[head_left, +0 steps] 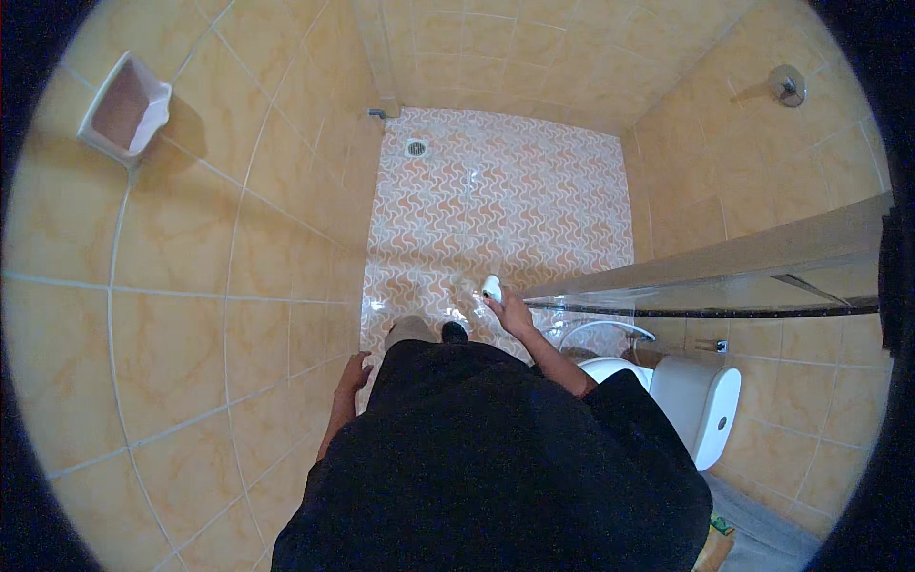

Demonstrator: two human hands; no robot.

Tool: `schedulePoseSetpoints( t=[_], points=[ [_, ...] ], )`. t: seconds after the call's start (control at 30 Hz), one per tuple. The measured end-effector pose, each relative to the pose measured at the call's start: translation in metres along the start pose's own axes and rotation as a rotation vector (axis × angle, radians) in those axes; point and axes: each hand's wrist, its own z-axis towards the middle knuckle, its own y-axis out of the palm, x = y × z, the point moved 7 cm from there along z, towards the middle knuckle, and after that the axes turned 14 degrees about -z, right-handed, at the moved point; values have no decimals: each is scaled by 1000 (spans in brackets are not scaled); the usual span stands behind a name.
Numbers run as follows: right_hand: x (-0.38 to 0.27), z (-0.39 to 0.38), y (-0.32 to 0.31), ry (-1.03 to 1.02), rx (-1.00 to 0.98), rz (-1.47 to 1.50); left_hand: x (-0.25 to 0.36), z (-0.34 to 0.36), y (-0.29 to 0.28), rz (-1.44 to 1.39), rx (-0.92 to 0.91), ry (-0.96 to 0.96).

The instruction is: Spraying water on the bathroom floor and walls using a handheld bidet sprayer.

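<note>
My left hand (353, 374) hangs loosely open and empty beside my dark clothing, close to the tiled wall (191, 286). My right hand (510, 310) is stretched forward over the patterned floor (496, 200), fingers wrapped around a small white bottle (492, 286), just left of the glass shower door (724, 276) and toilet (696, 400).

walls: yellow tiles (191, 286) | floor: patterned orange tiles (496, 210) | white toilet (701, 405)

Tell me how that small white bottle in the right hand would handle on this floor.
The small white bottle, gripped in the right hand, looks light and rigid. The patterned floor shines as if wet, so the bottle may be slippery. Its rounded shape might roll if dropped.
</note>
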Motion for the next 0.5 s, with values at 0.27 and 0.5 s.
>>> schedulePoseSetpoints(
  t=[0.27,0.5],
  points=[
    [-11,3,-12,-28,10,18,-10,27,-16,26,-58,102],
    [-31,11,-29,-103,122,53,0,93,-42,142,-143,143]
  ],
)
